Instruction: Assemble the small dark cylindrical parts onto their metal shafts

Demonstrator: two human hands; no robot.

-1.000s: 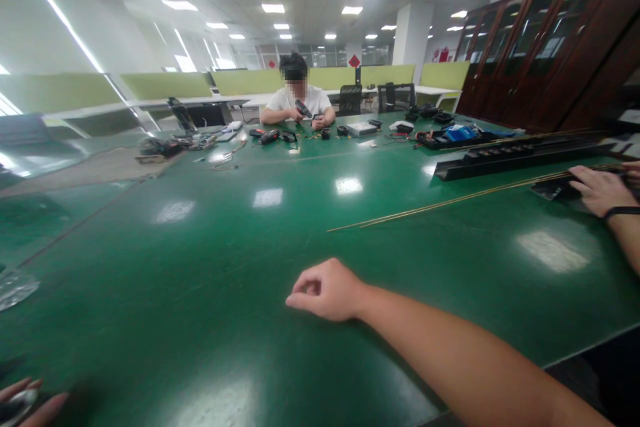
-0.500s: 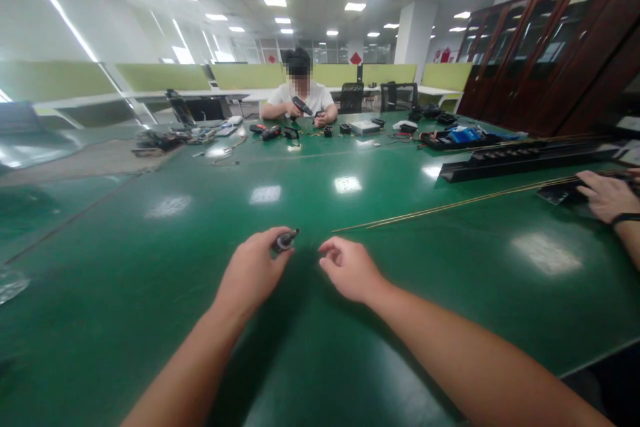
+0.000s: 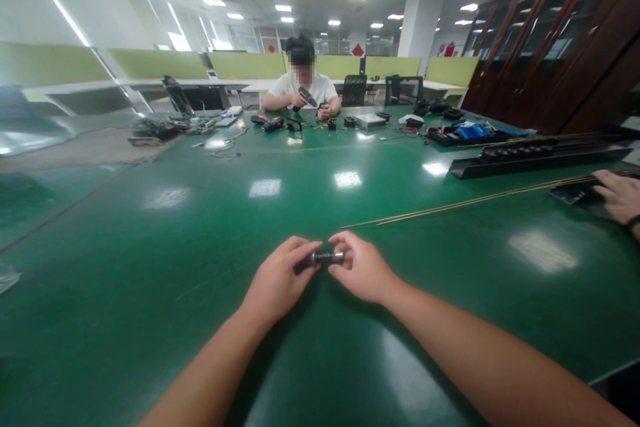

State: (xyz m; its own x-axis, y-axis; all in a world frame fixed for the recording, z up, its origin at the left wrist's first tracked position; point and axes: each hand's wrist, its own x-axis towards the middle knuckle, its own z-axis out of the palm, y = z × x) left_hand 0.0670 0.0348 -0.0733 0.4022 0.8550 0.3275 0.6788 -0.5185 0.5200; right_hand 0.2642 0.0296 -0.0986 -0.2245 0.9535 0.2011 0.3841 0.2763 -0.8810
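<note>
A short dark cylindrical part [image 3: 325, 257] with a ribbed, spring-like middle and a silvery right end lies sideways between my hands, just above the green tabletop. My left hand [image 3: 283, 273] is closed on its left end, thumb below and fingers above, hiding that end. My right hand [image 3: 364, 268] curves around the silvery end from the other side. Gaps show between the part and the right thumb and index finger; any touch by the other fingers is hidden.
Thin brass-coloured rods [image 3: 440, 207] run right toward another person's hand [image 3: 620, 197] beside a dark part. Behind them lies a long black channel [image 3: 530, 160]. Across the table [image 3: 225, 200], a person [image 3: 303, 90] holds a power drill [image 3: 307, 97] among small parts and tools.
My left hand has moved right and turned the part level, bringing it to my right hand. The right fingers have gone from beside the part to around its right end.
</note>
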